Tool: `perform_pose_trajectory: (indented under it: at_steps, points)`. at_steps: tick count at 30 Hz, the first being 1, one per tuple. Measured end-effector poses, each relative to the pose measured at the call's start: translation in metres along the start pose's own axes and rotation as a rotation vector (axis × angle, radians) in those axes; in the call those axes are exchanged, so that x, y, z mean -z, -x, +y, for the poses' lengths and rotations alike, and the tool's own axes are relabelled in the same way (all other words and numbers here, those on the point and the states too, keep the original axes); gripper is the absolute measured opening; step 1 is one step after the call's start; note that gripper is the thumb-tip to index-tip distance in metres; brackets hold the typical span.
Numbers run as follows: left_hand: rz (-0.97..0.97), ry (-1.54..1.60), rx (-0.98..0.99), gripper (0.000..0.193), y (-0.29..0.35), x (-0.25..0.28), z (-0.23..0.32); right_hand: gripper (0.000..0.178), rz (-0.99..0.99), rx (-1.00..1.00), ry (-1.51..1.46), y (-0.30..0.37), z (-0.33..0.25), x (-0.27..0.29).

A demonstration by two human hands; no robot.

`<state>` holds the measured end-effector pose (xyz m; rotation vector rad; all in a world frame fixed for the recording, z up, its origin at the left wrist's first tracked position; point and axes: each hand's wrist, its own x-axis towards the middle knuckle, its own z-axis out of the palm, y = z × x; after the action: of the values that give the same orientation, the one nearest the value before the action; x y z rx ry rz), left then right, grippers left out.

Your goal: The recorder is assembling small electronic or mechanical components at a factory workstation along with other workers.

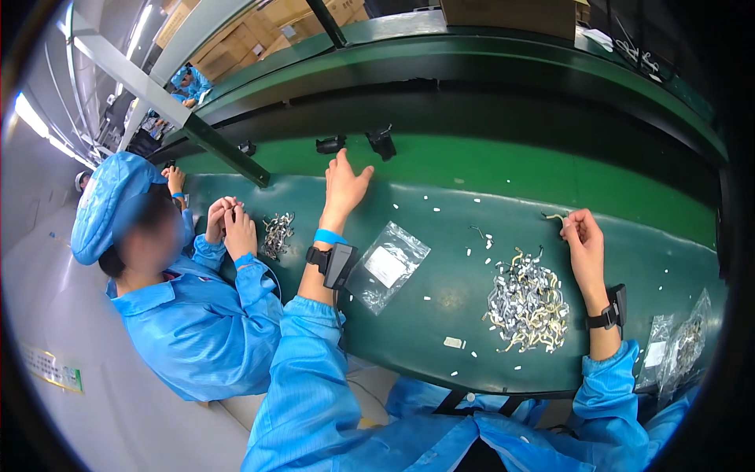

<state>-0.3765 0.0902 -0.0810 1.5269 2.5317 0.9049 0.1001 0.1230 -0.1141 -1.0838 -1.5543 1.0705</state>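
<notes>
My left hand (346, 187) reaches across to the far green strip with its fingers apart, holding nothing. Its fingertips are right by a small black part (330, 144); I cannot tell whether they touch it. A second black part (381, 143) lies just to the right of them. Between the thumb and fingers of my right hand (583, 240) is a short yellowish wire (553, 216), pinched so that one end sticks out to the left. Below and left of that hand lies a heap of short wires (528, 305), white, grey and yellow with small connectors.
A clear plastic bag with a white label (388, 266) lies by my left forearm. More bags (683, 346) are at the right edge. Small white pieces (454, 343) are scattered around. At my left a co-worker (193, 303) handles something beside a smaller wire pile (278, 235). A post (224, 149) stands beyond.
</notes>
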Motion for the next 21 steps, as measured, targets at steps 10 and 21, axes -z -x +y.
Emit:
perform_pose_trajectory:
  at_steps: [10, 21]
  points:
    - [-0.003, -0.044, 0.009, 0.082, -0.021, 0.001, 0.0, 0.01, -0.02, -0.013, 0.065, 0.0, 0.001, -0.007]
    - [0.593, 0.128, -0.415, 0.047, 0.008, 0.057, 0.078, 0.013, 0.018, 0.077, 0.236, 0.002, -0.01, -0.005]
